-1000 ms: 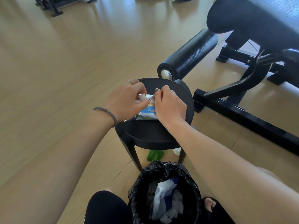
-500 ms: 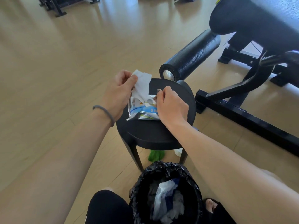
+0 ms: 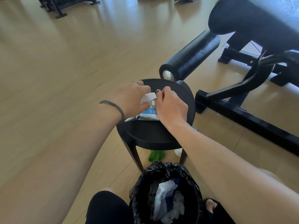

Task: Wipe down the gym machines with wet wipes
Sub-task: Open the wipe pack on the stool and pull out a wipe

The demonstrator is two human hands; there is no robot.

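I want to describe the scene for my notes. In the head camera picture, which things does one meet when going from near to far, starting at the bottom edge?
Bin with black liner → green cloth on the floor → black stool → wet wipe pack on the stool → foam roller pad → far machine frames.

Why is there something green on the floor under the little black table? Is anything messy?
A crumpled green thing lies on the floor under the black stool, beside a small white object; what they are is unclear. They look dropped, not binned, though the lined bin stands right there. Nothing else looks odd.
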